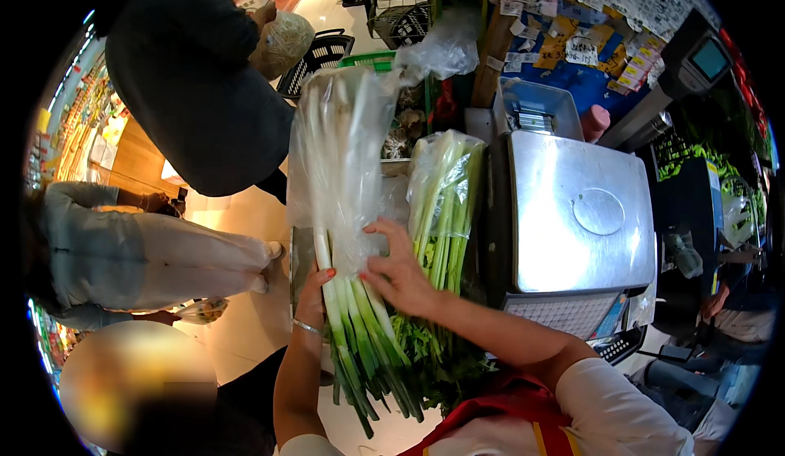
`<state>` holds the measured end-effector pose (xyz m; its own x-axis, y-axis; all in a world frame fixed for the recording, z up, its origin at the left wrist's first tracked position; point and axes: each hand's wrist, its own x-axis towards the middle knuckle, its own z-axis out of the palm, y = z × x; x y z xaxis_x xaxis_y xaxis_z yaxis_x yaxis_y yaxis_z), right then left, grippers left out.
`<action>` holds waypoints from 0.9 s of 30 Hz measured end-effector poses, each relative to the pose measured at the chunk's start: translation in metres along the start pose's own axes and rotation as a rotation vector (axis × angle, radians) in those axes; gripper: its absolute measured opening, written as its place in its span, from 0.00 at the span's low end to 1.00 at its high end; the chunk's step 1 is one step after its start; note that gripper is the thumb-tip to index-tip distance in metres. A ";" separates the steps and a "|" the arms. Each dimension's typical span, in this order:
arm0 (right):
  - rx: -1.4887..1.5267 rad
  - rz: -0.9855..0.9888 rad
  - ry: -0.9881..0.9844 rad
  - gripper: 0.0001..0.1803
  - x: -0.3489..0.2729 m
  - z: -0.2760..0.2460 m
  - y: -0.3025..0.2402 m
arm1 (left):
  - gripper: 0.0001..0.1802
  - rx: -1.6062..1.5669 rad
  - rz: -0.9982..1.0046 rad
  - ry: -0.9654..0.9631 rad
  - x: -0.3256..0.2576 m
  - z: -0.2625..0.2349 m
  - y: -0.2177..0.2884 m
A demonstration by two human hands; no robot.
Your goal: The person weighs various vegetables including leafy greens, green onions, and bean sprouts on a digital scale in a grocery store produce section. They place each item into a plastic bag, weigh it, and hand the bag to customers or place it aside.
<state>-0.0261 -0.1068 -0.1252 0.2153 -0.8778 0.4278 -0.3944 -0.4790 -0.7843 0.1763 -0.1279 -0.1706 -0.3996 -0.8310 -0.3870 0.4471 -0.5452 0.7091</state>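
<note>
A bunch of long green onions in a clear plastic bag (343,154) stands upright in front of me, white stalks up and green ends hanging down. My left hand (311,297) grips the stalks from the left, a thin bracelet on its wrist. My right hand (398,270) presses on the bag from the right, fingers spread over the plastic. A second bag of green stalks (446,203) leans just right of it, beside a steel weighing scale (572,211).
The scale has a keypad (568,313) at its front. A person in a dark top (196,80) holds a netted bag by black baskets (319,55). Another person in light clothes (123,252) is at left. Labels cover the board (589,39) behind.
</note>
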 end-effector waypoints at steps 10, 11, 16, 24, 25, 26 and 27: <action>0.811 0.371 0.315 0.08 -0.013 0.038 -0.079 | 0.34 0.357 0.025 -0.048 -0.049 0.068 0.066; 0.895 0.361 0.335 0.08 -0.013 0.030 -0.090 | 0.35 0.440 0.041 -0.020 -0.057 0.091 0.074; 1.009 0.174 0.516 0.07 -0.019 -0.009 -0.134 | 0.45 0.768 0.092 -0.124 -0.077 0.157 0.108; 1.111 0.266 0.789 0.15 -0.055 -0.109 -0.149 | 0.47 1.381 -0.014 -0.620 -0.032 0.323 0.110; 1.039 0.308 0.830 0.14 -0.059 -0.118 -0.146 | 0.47 1.379 0.043 -0.745 -0.026 0.348 0.102; 0.952 0.358 0.885 0.14 -0.063 -0.130 -0.137 | 0.47 1.367 0.092 -0.895 -0.012 0.373 0.090; 0.918 0.323 0.940 0.13 -0.069 -0.141 -0.123 | 0.46 1.399 -0.052 -0.972 0.005 0.399 0.078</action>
<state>-0.1186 0.0125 0.0054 -0.6059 -0.7953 0.0224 0.5027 -0.4045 -0.7640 -0.1099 -0.1303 0.1184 -0.9323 -0.1586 -0.3249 -0.3614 0.3796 0.8516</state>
